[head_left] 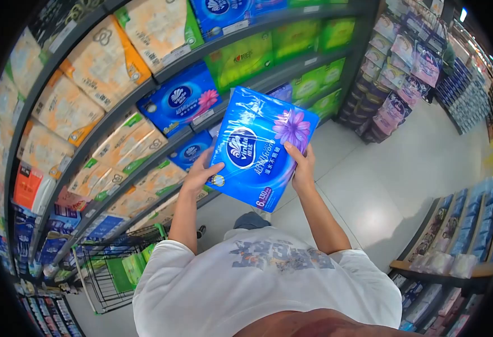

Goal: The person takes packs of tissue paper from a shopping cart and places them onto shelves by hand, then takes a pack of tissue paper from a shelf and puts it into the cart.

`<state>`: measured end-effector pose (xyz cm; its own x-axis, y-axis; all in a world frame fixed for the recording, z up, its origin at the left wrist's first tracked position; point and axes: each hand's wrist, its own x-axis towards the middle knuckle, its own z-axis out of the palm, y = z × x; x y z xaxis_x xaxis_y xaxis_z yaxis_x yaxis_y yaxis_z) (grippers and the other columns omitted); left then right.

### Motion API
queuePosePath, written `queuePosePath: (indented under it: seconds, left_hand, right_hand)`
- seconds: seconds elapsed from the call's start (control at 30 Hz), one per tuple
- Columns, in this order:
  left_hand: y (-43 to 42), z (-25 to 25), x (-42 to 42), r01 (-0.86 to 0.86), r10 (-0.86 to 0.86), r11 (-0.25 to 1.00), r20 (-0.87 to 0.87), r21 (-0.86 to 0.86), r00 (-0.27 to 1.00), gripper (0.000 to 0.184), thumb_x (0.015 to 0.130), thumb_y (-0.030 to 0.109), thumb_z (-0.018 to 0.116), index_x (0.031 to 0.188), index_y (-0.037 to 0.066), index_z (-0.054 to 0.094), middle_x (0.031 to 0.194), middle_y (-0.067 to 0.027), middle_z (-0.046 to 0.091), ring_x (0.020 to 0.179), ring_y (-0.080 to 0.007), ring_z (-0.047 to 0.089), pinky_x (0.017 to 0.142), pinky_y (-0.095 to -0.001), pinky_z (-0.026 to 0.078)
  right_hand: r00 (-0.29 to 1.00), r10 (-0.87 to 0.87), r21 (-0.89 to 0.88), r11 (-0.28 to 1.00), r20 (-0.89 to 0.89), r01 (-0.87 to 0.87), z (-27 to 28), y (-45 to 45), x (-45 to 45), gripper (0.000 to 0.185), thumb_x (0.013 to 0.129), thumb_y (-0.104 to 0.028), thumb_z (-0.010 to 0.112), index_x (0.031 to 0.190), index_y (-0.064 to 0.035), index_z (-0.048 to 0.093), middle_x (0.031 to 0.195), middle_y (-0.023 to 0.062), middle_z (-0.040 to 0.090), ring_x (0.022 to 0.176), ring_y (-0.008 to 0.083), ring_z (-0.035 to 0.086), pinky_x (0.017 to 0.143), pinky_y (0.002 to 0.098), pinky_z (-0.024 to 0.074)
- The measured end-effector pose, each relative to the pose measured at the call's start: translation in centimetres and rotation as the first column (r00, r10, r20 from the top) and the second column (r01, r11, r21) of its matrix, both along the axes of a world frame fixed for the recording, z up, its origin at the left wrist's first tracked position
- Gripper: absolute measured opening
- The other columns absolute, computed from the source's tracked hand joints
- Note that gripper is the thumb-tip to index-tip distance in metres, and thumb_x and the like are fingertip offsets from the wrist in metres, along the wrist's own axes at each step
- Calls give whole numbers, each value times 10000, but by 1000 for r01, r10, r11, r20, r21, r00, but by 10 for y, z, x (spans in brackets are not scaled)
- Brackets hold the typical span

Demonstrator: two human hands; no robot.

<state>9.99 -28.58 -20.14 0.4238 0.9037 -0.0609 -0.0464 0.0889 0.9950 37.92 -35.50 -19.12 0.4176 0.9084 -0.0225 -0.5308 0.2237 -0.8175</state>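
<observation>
A blue plastic-wrapped pack of Vinda tissues point(260, 149), with a purple flower printed on it, is held up in front of my chest, tilted. My left hand point(200, 170) grips its lower left edge, the thumb lying on the front. On the opposite edge my right hand point(301, 163) clasps the pack, thumb pressed near the flower. The other fingers of both hands are mostly hidden behind the pack. Beyond it on the shelf sits a similar blue pack point(180, 98) with a pink flower.
Shelves of orange-and-cream tissue packs point(106, 62) and green packs point(239, 59) curve along the left and front. A wire shopping cart point(97, 281) holding green packs stands at my lower left. Hanging packages point(395, 109) line a rack ahead right; another shelf point(482, 271) is at right. The floor point(364, 185) is tiled.
</observation>
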Motion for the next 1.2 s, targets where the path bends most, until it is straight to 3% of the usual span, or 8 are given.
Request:
queuePosePath:
  seconds: [0.23,0.37,0.43,0.47,0.57,0.77,1.0,1.2]
  left_hand:
    - [93,-17,107,-73,77,990,-27,122,997,829,792,269,763,1431,-8,314,1447,-205,360,1297,-288,412,1054,-379,349]
    - [140,1,185,-73,462,638,-305,766,833,784,737,321,797,1374,37,439,1410,-217,414,1282,-345,436,1037,-396,377]
    - [188,-27,222,30,260,674,-275,738,926,746,755,321,786,1352,15,460,1308,-209,523,1218,-309,503,1015,-383,399]
    - [198,-30,247,-13,67,914,-120,405,990,720,781,303,769,1346,-11,451,1217,-190,589,1156,-264,548,985,-362,424]
    - [239,-37,288,73,-73,997,21,0,997,689,813,273,742,1349,-28,432,1244,-178,569,1147,-229,544,967,-341,436]
    - [295,15,323,360,-349,929,113,-87,930,873,718,227,811,1405,-7,326,1305,-164,517,1189,-256,510,1014,-374,404]
    - [340,146,344,139,-163,915,32,378,986,964,599,189,891,1367,-19,347,1275,-164,521,1172,-250,520,1015,-377,406]
    - [347,247,341,-64,112,590,-3,805,994,882,620,186,895,1308,-15,381,1225,-152,540,1141,-228,536,978,-356,437]
  right_hand:
    - [996,-81,-53,996,-47,79,-11,38,78,550,789,-177,723,1234,28,471,1134,132,587,1012,209,584,900,330,459]
    - [990,-136,-105,984,49,140,-9,75,134,568,758,-159,754,1220,28,481,1096,131,603,976,204,600,887,324,470]
    - [984,-157,-112,980,82,165,7,108,166,599,733,-140,779,1221,30,476,1081,136,609,962,207,609,884,328,476]
    - [975,-160,-108,978,156,178,15,121,178,611,720,-120,782,1227,36,479,1075,136,614,955,202,611,873,322,482]
    - [949,-160,-90,978,270,191,30,158,211,645,695,-86,788,1245,50,478,1074,141,620,948,196,616,853,312,491]
    - [932,-146,-54,983,332,174,74,213,258,702,676,-65,790,1279,63,454,1096,146,616,961,198,616,857,309,490]
    - [890,-45,333,935,453,-123,158,296,310,732,718,-179,744,1321,58,403,1215,178,557,1098,257,559,976,360,410]
    - [742,-95,590,677,663,-440,249,378,351,787,702,-259,755,1304,90,389,1211,205,542,1084,302,566,952,387,438]
